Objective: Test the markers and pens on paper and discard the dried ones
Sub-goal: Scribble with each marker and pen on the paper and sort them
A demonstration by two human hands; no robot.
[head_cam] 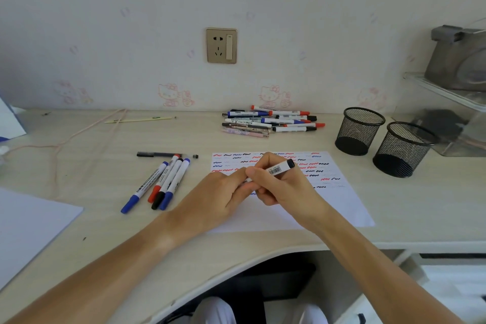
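Pale wood desk [263, 144] against a cartoon-cat wall with a gold socket [221, 45]. Test paper [342, 200] lies centre-right, its upper part covered in red, blue and black squiggles, lower part blank.

Both hands meet over the paper. Right hand [281, 184] grips a white marker [280, 168], fingers curled round the barrel. Its long axis runs lower-left to upper-right, black end up-right, away from the person; barcode label faces the camera. Left hand [218, 194] closes its fingers on the lower-left end, which is hidden, so cannot tell whether it holds a cap or the tip. Probably uncapping or recapping. That end sits just above the paper, so the next stroke or pull runs along this axis.

Counts: one marker in hand. Four markers [160, 187] plus one black pen [157, 154] lie left of the paper, nearer the left hand. A pile of pens and markers [271, 121] at the back, roughly a dozen, exact number unclear. Two black mesh cups [360, 130], both looking empty, far right, nearer the right hand. One more sheet [29, 223] at the left edge.
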